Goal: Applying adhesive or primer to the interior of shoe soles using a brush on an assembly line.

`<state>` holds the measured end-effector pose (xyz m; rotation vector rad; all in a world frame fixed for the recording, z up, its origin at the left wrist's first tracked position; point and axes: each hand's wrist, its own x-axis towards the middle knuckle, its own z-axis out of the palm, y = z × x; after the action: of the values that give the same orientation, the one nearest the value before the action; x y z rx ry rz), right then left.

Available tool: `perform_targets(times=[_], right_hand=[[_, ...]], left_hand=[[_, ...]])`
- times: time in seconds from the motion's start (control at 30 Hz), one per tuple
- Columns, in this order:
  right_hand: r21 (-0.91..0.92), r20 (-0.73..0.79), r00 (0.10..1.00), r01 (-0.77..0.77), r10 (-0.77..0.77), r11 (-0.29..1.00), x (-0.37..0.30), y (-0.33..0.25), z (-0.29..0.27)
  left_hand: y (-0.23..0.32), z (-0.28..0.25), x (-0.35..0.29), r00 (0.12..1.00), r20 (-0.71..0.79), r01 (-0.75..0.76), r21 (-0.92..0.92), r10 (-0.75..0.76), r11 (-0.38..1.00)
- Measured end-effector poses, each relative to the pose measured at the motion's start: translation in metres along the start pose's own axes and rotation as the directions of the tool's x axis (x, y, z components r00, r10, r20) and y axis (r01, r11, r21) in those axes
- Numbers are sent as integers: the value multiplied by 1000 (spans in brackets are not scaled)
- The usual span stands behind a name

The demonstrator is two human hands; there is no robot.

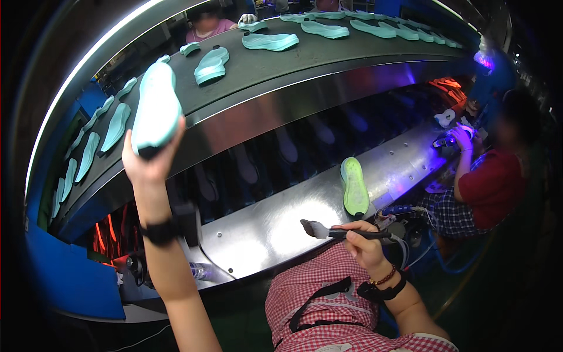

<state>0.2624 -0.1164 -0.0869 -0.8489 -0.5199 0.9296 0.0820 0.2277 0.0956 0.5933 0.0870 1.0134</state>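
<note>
Nearest the camera, the left forearm [170,264] extends up past the front edge of the conveyor belt [252,67]. Turquoise soles [270,42] lie all along that belt, so a wide swing of the arm could knock some askew. Below it, the metal surface [252,240] shines strongly; glare could hide a smear or drip. Before the belt, the raised pale sole [157,105] is gripped at its dark-ended lower part, the left hand [148,169] closed on it, fingers partly hidden. Whether it touches the belt I cannot tell. Held at one end only, it could tip or twist loose. Smaller, the yellow-green sole [355,188] lies on the surface just beyond the right hand [366,249], whose fingers are pinched round the brush [337,233]. Its bristles point left, apart from both soles; if wet, they could drip, and a careless wrist turn could nudge the yellow-green sole.
</note>
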Motion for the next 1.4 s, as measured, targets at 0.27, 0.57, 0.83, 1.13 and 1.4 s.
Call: perform_targets(times=[0.27, 0.57, 0.83, 1.13, 1.4], right_hand=[[41, -120, 991, -60, 64, 997, 9, 14, -27], [122, -165, 968, -171, 190, 978, 7, 31, -38], [177, -122, 978, -146, 169, 973, 2, 27, -52], [125, -127, 982, -123, 139, 984, 8, 20, -38], [148, -47, 997, 64, -57, 987, 14, 3, -41]], left_hand=[[-58, -1, 66, 987, -61, -62, 709, 149, 702], [-85, 19, 117, 972, 53, 95, 806, 231, -585], [-77, -6, 112, 834, 513, -294, 723, 201, -625], [-78, -20, 2, 805, -64, -455, 572, 590, 683], [-82, -109, -119, 993, 86, 32, 429, -75, 903]])
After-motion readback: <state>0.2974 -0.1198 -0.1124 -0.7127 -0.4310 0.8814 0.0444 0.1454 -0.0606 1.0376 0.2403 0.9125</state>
